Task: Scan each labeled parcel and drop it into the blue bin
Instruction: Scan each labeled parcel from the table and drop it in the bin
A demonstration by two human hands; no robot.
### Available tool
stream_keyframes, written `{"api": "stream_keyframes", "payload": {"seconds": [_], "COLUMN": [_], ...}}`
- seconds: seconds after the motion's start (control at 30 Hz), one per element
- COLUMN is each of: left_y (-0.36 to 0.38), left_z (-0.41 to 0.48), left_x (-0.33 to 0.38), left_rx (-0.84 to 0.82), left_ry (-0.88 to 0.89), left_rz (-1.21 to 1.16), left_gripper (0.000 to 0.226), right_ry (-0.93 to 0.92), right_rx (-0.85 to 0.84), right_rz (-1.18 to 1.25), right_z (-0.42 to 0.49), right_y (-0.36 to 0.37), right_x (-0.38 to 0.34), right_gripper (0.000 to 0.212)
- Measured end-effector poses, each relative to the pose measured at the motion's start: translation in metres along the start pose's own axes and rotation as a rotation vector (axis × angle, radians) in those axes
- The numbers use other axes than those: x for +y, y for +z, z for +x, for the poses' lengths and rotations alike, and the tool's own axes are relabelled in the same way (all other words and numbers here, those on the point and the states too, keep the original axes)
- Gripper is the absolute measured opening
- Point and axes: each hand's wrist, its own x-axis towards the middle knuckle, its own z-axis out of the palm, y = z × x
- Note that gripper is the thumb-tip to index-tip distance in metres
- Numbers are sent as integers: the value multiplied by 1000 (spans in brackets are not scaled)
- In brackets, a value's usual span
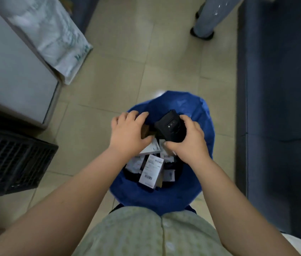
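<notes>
While one bin stands, hands grip parcel, scanner

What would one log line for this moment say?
left hand: grips small dark parcel over round blue bin | right hand: grips black handheld scanner beside it | bin: holds white-labelled parcels

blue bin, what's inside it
A pile of dark parcels with white barcode labels lies in the blue bin. The left hand, right hand and black scanner cover the pile's far part; the bottom is hidden.
</notes>
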Motion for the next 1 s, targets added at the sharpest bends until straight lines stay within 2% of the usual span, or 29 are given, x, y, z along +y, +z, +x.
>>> {"api": "stream_keyframes", "payload": {"seconds": [0.2,0.43,0.57,0.77,1.0], "left_y": [-80,-130,-135,-118,-88], "left_z": [-10,-37,-66,-119,-206], "left_x": [-3,9,31,74,115], "left_rx": [134,282,403,498,517], "left_ry": [-129,-379,-546,-818,-1105], "left_rz": [-85,-95,-133,-165,-126], "left_gripper": [77,74,72,71,69], "right_ry": [-144,-388,-552,-745,-946], "right_rx": [-18,-57,-123,-270,-484], "right_rz": [18,-75,-116,-221,-313], "right_z": [-9,-1,-5,-24,-76], "right_y": [-44,-89,-107,-115,-95], "right_x": [-55,-96,-102,-86,-72], "right_gripper": [88,87,85,86,83]}}
